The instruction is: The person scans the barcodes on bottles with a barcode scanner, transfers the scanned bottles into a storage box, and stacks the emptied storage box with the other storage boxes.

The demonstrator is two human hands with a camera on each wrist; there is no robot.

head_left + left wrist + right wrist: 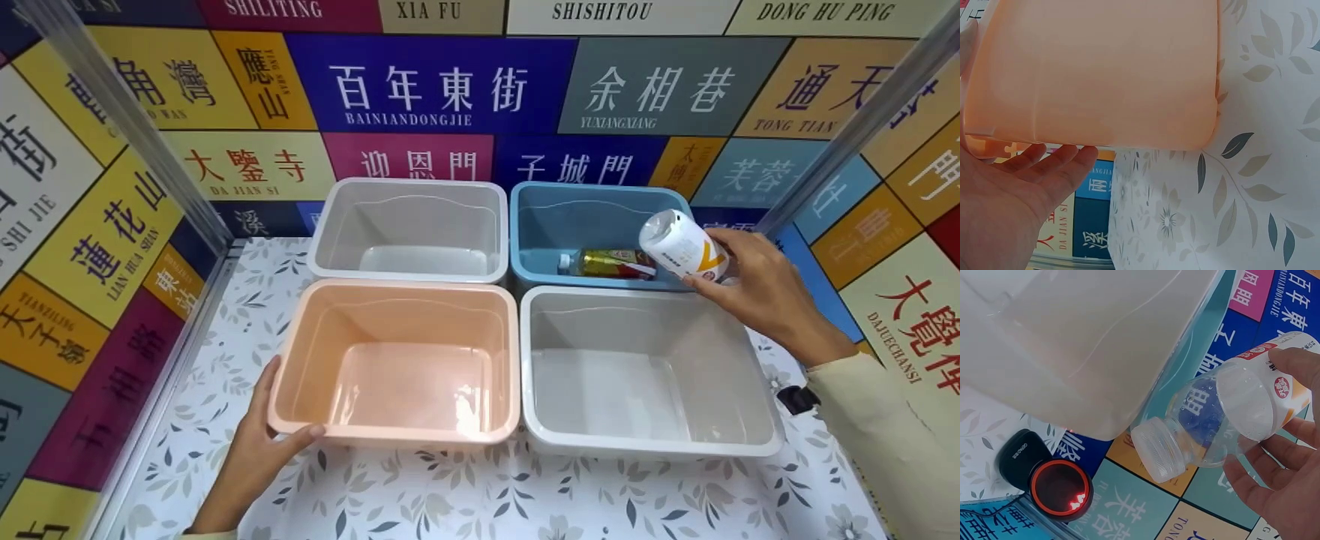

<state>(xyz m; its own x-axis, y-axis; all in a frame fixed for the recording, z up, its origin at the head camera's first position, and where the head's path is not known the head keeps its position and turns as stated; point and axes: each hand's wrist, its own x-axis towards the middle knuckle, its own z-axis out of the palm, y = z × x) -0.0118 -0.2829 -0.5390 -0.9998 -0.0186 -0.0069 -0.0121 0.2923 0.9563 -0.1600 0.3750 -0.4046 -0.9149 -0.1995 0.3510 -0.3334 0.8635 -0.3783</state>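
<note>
My right hand (765,281) holds a clear plastic bottle (684,246) with a white and orange label, tilted above the right rim of the blue bin (600,193). The right wrist view shows the bottle's ribbed whitish cap (1158,450) and thumb and fingers around the labelled part. Inside the blue bin lies a bottle with a gold-green label (611,264), on its side. At the front left corner of the peach bin (394,435) is my left hand (259,442), thumb on the rim. Its fairly straight fingers (1061,163) touch the outer wall.
A whitish bin (409,277) stands behind the peach one, and a light grey bin (652,446) stands front right. Near the latter's right side is a black device (799,400). Panels with printed characters surround the leaf-patterned table (480,495).
</note>
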